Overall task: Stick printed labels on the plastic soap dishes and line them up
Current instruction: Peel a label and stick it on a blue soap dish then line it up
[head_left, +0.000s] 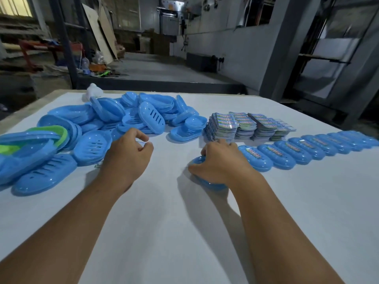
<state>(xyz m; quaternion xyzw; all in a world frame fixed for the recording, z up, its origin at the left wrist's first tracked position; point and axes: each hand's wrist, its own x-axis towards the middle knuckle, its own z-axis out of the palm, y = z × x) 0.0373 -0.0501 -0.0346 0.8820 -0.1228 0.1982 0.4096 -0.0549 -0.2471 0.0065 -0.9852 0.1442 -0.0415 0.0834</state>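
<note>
**Inspector:** Right grip (217, 160) lies over a blue soap dish (200, 160) on the bench (174, 232), fingers curled round its rim, holding it at the near end of the labelled row (307, 148). Whether this dish carries its label cannot be told; the hand covers it.

**Supervisor:** And the left?

**Inspector:** Left grip (129, 152) hovers beside the unlabelled pile (98, 124), fingers loosely curled. Something thin may be pinched at the fingertips; I cannot confirm it.

**Supervisor:** Progress?

**Inspector:** Ten or so labelled dishes are lined up, edge to edge, running away to the right. By my judgement, that is a minor share. The pile at left holds far more, and the label stacks (246, 126) behind the row stand thick.
</note>
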